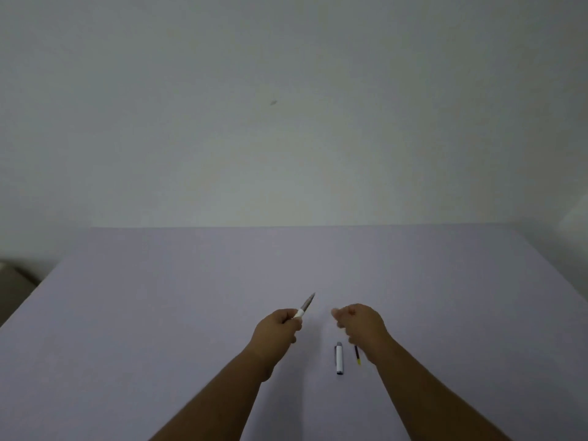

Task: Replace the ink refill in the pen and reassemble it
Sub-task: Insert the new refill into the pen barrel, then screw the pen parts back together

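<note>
My left hand (280,326) gripping the pen (304,307), right hand (361,323) curled closed, whether holding anything I cannot tell, cap (339,358) and refill (357,354) between my forearms, tabletop (159,313) bare out to its edges

The counter (191,313) was a plain pale lilac-grey, the wall (286,90) behind it plain off-white with one small dark mark. On the counter, the pen cap (339,358) was white with grey ends. The ink refill (357,355) beside the cap was dark with a yellow tip. The pen (304,307) was white with a grey, tapered front.
</note>
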The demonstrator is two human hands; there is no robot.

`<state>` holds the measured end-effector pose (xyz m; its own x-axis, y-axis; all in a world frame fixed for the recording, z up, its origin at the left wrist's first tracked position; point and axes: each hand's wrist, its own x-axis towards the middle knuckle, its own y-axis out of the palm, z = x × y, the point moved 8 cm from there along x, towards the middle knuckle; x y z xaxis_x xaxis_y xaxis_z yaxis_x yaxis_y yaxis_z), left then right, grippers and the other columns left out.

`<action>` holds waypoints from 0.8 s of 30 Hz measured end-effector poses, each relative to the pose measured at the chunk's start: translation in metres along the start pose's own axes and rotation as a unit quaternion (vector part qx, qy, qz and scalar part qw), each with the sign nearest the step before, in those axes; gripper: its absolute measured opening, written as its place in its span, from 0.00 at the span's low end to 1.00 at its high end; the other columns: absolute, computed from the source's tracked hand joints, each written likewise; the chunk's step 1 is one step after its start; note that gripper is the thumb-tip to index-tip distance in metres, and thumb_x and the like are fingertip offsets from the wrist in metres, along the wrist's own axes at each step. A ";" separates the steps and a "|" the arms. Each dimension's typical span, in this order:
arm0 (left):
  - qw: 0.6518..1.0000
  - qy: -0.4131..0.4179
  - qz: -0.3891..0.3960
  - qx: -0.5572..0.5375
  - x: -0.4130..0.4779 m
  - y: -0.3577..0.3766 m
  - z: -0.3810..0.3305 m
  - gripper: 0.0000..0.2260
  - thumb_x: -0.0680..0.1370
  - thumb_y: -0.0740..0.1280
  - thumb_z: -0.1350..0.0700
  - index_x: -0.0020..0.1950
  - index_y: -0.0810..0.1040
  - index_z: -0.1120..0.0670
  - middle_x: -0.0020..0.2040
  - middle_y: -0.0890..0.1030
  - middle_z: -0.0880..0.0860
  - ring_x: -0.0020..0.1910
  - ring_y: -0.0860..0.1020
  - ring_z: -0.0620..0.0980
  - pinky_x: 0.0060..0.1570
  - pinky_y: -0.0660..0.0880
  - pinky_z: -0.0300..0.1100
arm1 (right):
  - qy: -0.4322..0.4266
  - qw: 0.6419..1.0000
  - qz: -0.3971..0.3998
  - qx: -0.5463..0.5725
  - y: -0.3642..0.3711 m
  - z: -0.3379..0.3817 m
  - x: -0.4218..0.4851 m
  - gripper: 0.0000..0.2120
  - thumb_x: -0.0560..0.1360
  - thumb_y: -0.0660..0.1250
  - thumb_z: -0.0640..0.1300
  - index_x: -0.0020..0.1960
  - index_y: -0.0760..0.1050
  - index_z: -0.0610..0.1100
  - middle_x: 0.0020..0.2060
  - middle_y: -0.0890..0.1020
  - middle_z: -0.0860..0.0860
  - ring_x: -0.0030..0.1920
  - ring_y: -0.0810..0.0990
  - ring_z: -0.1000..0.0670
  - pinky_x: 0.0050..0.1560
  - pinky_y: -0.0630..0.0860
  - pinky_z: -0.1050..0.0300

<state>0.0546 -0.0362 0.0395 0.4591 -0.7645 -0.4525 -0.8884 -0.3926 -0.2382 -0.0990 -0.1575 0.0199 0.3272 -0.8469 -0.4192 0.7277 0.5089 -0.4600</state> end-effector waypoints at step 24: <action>0.988 -0.087 0.099 -0.080 0.000 0.012 0.023 0.03 0.74 0.71 0.61 0.46 0.82 0.56 0.41 0.83 0.55 0.40 0.83 0.51 0.37 0.80 0.42 | 0.009 0.932 0.026 0.361 0.012 0.045 0.018 0.09 0.75 0.68 0.40 0.54 0.77 0.38 0.45 0.82 0.42 0.43 0.82 0.46 0.44 0.80 0.54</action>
<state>0.0440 -0.0292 0.0173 0.2586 -0.7404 -0.6204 -0.9434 -0.3316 0.0025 -0.0572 -0.1737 0.0415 0.3681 -0.8179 -0.4422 0.9292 0.3067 0.2062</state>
